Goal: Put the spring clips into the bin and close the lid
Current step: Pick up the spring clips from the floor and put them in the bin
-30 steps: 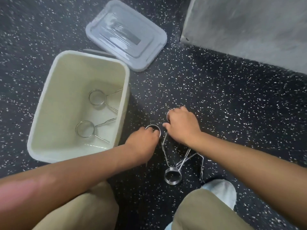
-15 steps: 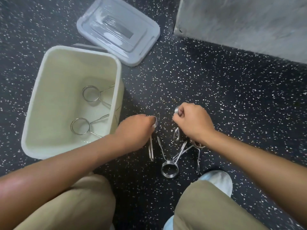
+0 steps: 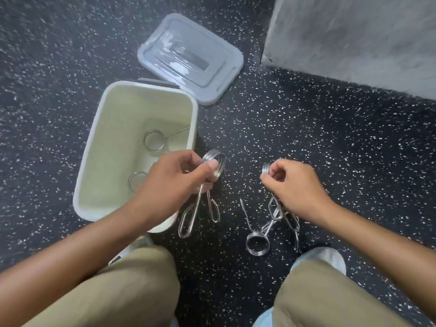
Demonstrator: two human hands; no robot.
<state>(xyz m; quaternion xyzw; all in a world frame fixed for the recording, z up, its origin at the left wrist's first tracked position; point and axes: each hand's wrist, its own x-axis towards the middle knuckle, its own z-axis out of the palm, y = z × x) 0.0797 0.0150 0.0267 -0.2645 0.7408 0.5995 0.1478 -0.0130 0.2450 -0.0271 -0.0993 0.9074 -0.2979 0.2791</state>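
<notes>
My left hand (image 3: 174,178) grips a steel spring clip (image 3: 213,165) by its coil, its handles hanging down just right of the cream bin (image 3: 94,166). My right hand (image 3: 295,185) holds a second spring clip (image 3: 274,208) by its coil, lifted off the floor. A third spring clip (image 3: 257,244) lies on the floor below my right hand, and another clip's handle (image 3: 295,225) shows beside it. Two spring clips (image 3: 154,142) lie inside the open bin, the nearer one (image 3: 136,181) partly hidden by my left hand. The grey lid (image 3: 191,57) lies flat on the floor behind the bin.
The floor (image 3: 306,138) is dark speckled rubber. A grey concrete block (image 3: 354,36) stands at the back right. My knees in tan trousers and light shoes (image 3: 323,258) fill the lower frame, close to the clips.
Both hands have risen from the floor, each lifting a spring clip by its coil. The left hand has moved toward the bin's right wall.
</notes>
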